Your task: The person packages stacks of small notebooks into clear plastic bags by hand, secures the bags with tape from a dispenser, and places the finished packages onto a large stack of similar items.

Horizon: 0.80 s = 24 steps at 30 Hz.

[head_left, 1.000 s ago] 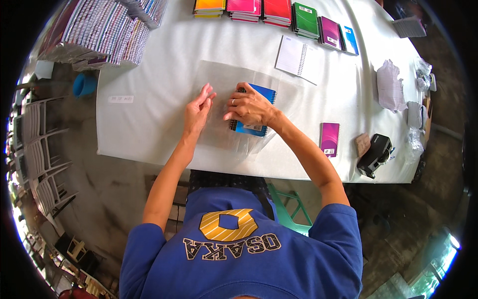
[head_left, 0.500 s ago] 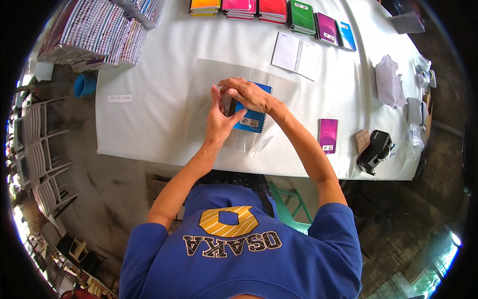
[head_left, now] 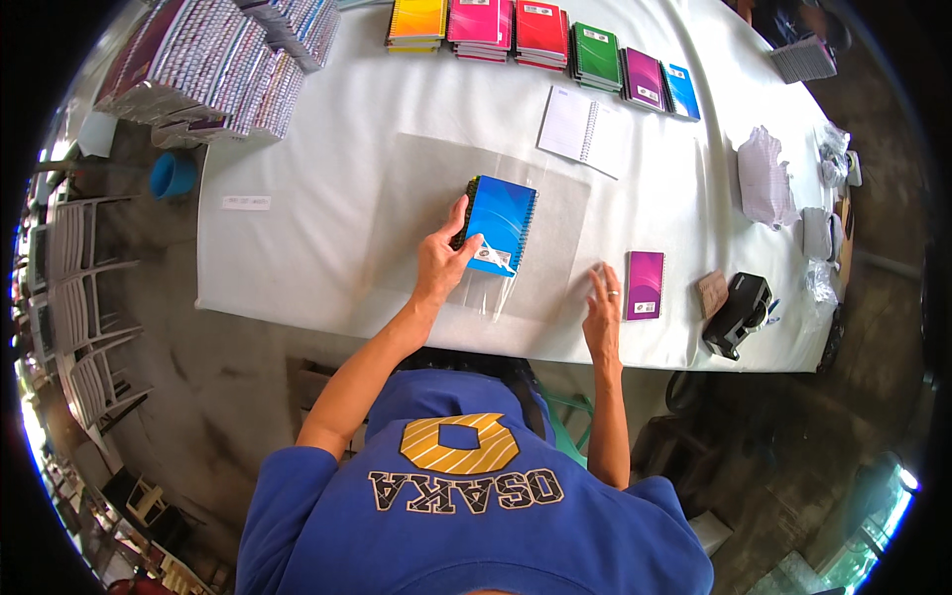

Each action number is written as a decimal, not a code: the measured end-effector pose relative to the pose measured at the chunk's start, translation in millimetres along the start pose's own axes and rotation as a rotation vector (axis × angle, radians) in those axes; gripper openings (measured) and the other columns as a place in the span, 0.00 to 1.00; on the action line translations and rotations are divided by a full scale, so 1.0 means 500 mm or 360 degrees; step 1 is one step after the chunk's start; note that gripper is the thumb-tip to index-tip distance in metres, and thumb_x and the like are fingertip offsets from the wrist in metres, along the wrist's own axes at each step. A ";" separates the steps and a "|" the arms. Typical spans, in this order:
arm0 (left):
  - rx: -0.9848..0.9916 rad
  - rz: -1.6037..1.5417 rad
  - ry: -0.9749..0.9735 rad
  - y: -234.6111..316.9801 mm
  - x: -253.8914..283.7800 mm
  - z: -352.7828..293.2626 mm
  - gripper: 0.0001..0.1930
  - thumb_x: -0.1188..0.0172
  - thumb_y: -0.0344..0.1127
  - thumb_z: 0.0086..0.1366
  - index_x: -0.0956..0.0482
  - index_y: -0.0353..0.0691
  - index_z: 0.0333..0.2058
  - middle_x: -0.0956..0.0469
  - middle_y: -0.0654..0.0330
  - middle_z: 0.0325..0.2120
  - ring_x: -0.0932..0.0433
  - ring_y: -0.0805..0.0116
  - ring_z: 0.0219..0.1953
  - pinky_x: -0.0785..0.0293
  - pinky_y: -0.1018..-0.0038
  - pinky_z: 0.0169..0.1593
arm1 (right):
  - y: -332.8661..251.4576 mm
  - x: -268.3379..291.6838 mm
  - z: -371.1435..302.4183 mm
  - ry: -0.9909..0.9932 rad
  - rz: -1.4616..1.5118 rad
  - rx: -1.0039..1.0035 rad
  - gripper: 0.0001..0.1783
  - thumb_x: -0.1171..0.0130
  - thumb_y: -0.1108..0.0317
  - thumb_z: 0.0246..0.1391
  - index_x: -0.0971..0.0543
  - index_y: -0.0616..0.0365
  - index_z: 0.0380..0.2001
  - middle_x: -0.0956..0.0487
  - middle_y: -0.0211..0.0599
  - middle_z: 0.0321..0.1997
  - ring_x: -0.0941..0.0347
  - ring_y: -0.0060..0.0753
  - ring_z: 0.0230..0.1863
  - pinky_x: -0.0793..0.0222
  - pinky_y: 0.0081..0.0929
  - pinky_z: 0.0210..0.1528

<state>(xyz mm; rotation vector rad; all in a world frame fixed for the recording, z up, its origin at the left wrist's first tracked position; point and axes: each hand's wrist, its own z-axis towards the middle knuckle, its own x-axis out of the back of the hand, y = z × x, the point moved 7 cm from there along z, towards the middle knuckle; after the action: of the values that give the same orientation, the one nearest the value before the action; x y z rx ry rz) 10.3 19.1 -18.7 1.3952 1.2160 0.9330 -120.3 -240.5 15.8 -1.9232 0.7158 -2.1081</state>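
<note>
My left hand (head_left: 443, 260) grips the left side of a small stack of spiral notebooks, a blue notebook (head_left: 504, 218) on top, thumb over its lower left corner. The stack rests over a clear plastic sheet (head_left: 555, 233) spread on the table. Right of that sheet, my right hand (head_left: 602, 317) is empty, fingers stretched out and apart, close to the table's front edge. Just beyond its fingertips to the right lies a purple spiral notebook (head_left: 645, 283).
The white-covered table (head_left: 297, 258) carries tall notebook stacks (head_left: 203, 64) at far left. Coloured notebook piles (head_left: 540, 32) line the back, with an open notebook (head_left: 580, 132) before them. A black tape dispenser (head_left: 739, 315), brown block (head_left: 712, 294) and plastic-wrapped bundle (head_left: 764, 178) are at right.
My right hand has let go of the blue notebook stack and moved right and nearer, beside the purple notebook. My left hand still holds the stack.
</note>
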 end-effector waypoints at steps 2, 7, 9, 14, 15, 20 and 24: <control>0.0007 -0.0029 0.0024 -0.001 0.004 -0.002 0.32 0.39 0.29 0.59 0.37 0.36 0.62 0.37 0.47 0.61 0.37 0.67 0.63 0.38 0.76 0.60 | -0.062 0.018 0.031 0.0320 0.0167 0.0087 0.21 0.50 0.89 0.48 0.24 0.66 0.47 0.31 0.43 0.60 0.34 0.46 0.58 0.33 0.36 0.58; -0.0139 0.0200 0.0080 0.023 0.011 -0.003 0.30 0.40 0.31 0.61 0.38 0.34 0.61 0.35 0.46 0.60 0.37 0.61 0.63 0.41 0.75 0.62 | -0.339 -0.046 0.149 0.0028 0.0450 0.0657 0.20 0.43 0.85 0.45 0.23 0.64 0.45 0.28 0.47 0.49 0.29 0.47 0.44 0.29 0.35 0.45; -0.0169 0.0395 0.0053 0.021 0.030 -0.009 0.31 0.41 0.34 0.62 0.39 0.34 0.62 0.42 0.45 0.63 0.44 0.55 0.67 0.45 0.65 0.65 | -0.340 -0.084 0.148 0.0077 0.0384 0.0699 0.20 0.39 0.82 0.41 0.23 0.65 0.43 0.28 0.49 0.44 0.30 0.51 0.43 0.30 0.37 0.45; -0.0503 0.1700 0.0550 0.085 0.144 -0.008 0.30 0.43 0.44 0.63 0.36 0.41 0.61 0.52 0.55 0.68 0.59 0.50 0.71 0.55 0.44 0.66 | -0.299 -0.096 0.163 -0.0084 0.0590 0.0497 0.16 0.45 0.86 0.46 0.23 0.69 0.41 0.31 0.47 0.47 0.27 0.47 0.43 0.25 0.33 0.39; -0.0529 0.1892 0.0447 0.067 0.151 -0.023 0.29 0.43 0.43 0.62 0.36 0.44 0.61 0.47 0.56 0.66 0.56 0.51 0.70 0.53 0.44 0.66 | -0.314 -0.104 0.160 -0.0130 0.0594 0.0574 0.16 0.45 0.86 0.46 0.23 0.69 0.41 0.31 0.47 0.47 0.27 0.47 0.43 0.25 0.33 0.39; -0.0698 0.2337 0.0280 0.030 0.123 -0.060 0.25 0.44 0.42 0.62 0.32 0.54 0.59 0.38 0.65 0.63 0.49 0.53 0.68 0.49 0.42 0.64 | -0.343 -0.101 0.142 -0.0173 0.0490 0.0617 0.17 0.44 0.85 0.46 0.24 0.67 0.42 0.31 0.47 0.47 0.28 0.48 0.44 0.27 0.36 0.42; -0.0368 0.1718 0.0216 0.066 0.100 -0.058 0.26 0.44 0.36 0.62 0.33 0.53 0.60 0.39 0.68 0.63 0.36 0.52 0.61 0.37 0.55 0.61 | -0.323 -0.099 0.150 -0.0126 0.0466 0.0632 0.17 0.44 0.85 0.45 0.24 0.67 0.42 0.31 0.48 0.47 0.28 0.50 0.44 0.28 0.38 0.43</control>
<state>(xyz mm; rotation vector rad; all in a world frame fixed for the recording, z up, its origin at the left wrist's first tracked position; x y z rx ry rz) -1.7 74.5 15.5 1.8091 0.3304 1.8446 -12.3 -94.7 51.5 -1.5732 0.4813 -1.8203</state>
